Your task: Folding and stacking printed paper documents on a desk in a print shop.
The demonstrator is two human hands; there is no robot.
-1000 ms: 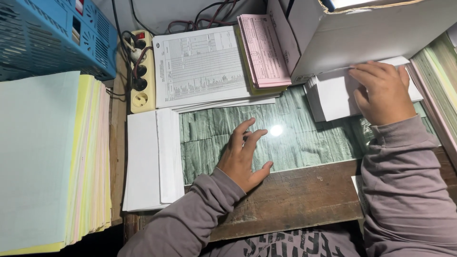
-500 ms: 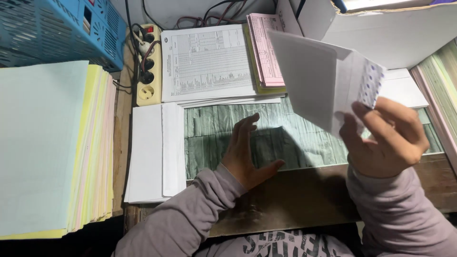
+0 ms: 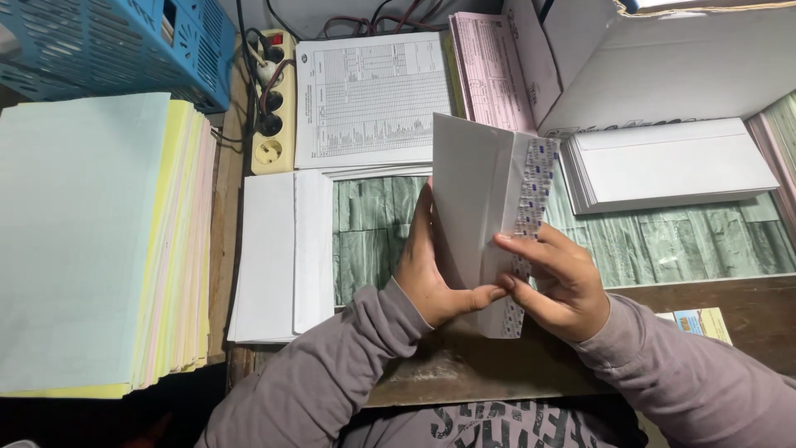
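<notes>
While left hand and right hand clasp the envelope | left fingers hidden behind it | its lower edge covered.

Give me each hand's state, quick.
Left hand: closed on the white envelope, thumb across its lower part.
Right hand: closed on the same envelope, fingers pinching its patterned flap edge.

White envelope with a blue-and-white patterned lining at centre frame; pale blue, yellow and pink paper stack at left; blue basket upper left; green marbled desktop
</notes>
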